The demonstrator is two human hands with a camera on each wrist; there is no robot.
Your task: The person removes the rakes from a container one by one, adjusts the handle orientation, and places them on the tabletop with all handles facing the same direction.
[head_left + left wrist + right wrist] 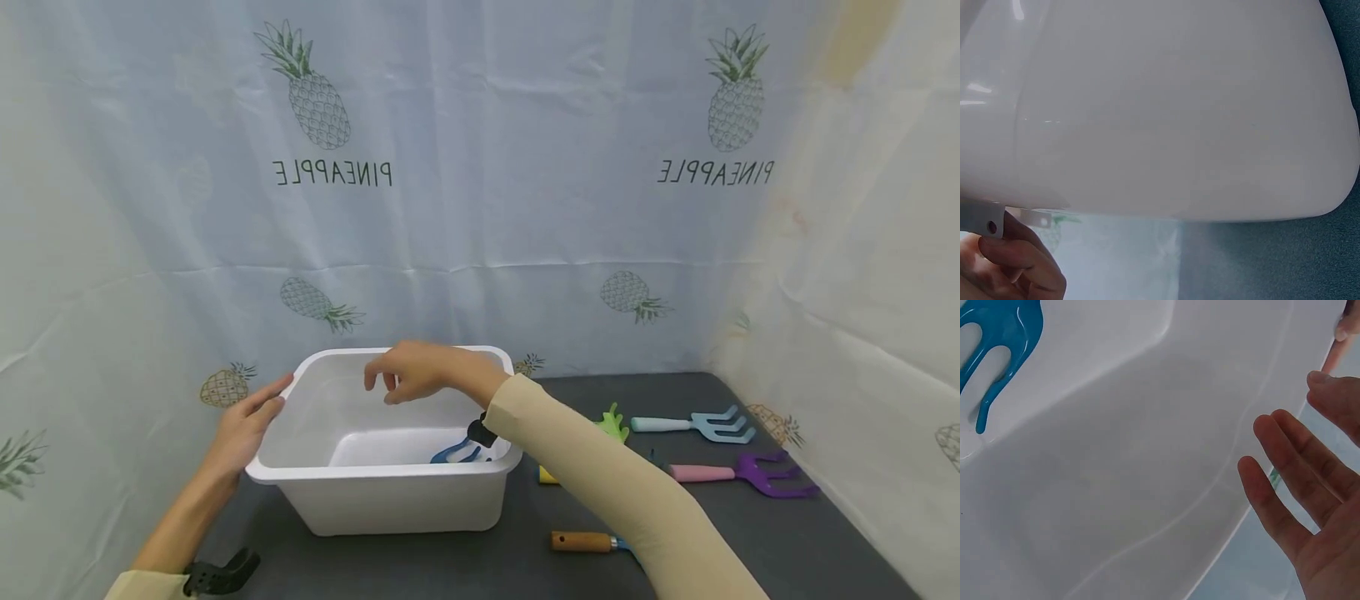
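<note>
A white plastic basin stands on the dark table. My left hand grips its left rim; the left wrist view shows that hand's curled fingers at the rim. Over the basin hovers my right hand, holding nothing, its fingers loosely bent. In the right wrist view those fingers are spread apart and touch nothing. Inside the basin, on its floor at the right, lies a blue hand rake with curved tines, its blue head also visible in the right wrist view. My right wrist hides part of it.
To the right on the table lie a light blue hand rake, a purple rake with pink handle, a green tool, a yellow piece and a wooden-handled tool, partly under my right arm. Pineapple-print curtains surround the table.
</note>
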